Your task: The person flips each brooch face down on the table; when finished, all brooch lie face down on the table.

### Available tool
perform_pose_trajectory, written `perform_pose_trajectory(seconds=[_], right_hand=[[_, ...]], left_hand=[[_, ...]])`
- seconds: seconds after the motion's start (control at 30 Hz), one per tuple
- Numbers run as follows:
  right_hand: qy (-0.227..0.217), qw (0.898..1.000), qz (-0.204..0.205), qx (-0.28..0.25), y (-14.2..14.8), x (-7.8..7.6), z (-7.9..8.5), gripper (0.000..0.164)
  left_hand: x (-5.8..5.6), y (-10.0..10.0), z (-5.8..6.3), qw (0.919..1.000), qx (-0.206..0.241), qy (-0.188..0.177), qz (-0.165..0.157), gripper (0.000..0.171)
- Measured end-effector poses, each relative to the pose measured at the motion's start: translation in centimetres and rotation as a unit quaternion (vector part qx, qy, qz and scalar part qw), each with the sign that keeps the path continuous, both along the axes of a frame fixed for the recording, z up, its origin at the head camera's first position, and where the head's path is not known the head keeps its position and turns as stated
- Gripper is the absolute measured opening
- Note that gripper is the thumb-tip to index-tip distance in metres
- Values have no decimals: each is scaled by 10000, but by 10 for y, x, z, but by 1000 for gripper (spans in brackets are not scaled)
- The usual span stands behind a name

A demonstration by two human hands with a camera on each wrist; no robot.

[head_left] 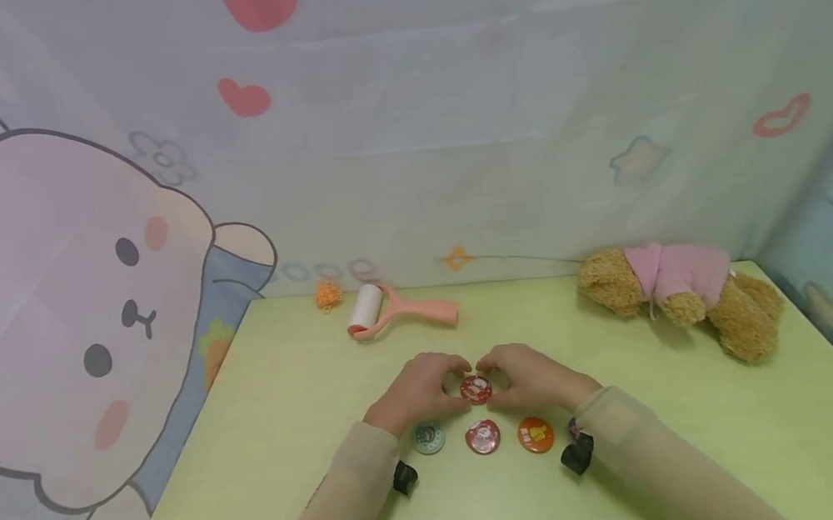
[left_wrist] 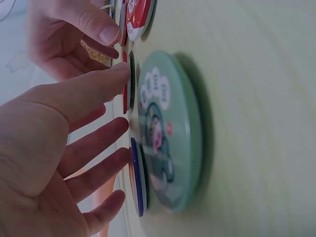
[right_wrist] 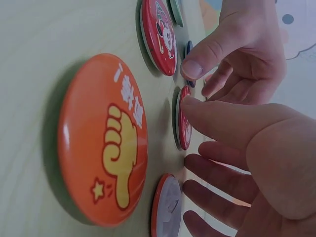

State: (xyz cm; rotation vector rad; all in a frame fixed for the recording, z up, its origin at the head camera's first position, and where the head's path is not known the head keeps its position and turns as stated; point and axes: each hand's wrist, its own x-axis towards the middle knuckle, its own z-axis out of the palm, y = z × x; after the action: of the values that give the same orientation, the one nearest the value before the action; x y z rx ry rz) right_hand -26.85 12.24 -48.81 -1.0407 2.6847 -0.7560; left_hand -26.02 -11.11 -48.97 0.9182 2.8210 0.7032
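Several round button badges lie on the table. A red badge (head_left: 476,389) sits between both hands, flat on the tabletop. My left hand (head_left: 421,389) holds its left side, thumb at the near edge and index finger at the far edge. From the other side my right hand (head_left: 533,376) holds it the same way; the index fingertips almost meet. Closer to me lie a green badge (head_left: 429,438), a red-rimmed badge (head_left: 483,436) and an orange badge (head_left: 535,434). A blue-rimmed badge (left_wrist: 138,177) lies by the left fingers, a pale-faced badge (right_wrist: 167,207) by the right ones.
At the back of the green-yellow table (head_left: 282,424) lie an orange tuft (head_left: 328,295) and a pink-handled lint roller (head_left: 421,310). A plush toy in a pink top (head_left: 677,275) lies at the back right. A printed curtain (head_left: 406,152) hangs behind.
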Motion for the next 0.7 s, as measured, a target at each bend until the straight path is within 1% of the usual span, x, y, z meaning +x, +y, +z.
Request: perform_pose_trajectory(seconds=[0.13, 0.37, 0.7], right_hand=[[120, 9999, 24, 0, -1, 1, 0, 49], [70, 9999, -47, -70, -2, 4, -1, 47], [398, 9991, 68, -140, -4, 4, -1, 40]], left_hand=[[0, 0, 1, 10000, -3, 27, -44, 49], [1, 2, 1, 10000, 1, -80, -4, 51], [0, 3, 1, 10000, -32, -5, -18, 48]])
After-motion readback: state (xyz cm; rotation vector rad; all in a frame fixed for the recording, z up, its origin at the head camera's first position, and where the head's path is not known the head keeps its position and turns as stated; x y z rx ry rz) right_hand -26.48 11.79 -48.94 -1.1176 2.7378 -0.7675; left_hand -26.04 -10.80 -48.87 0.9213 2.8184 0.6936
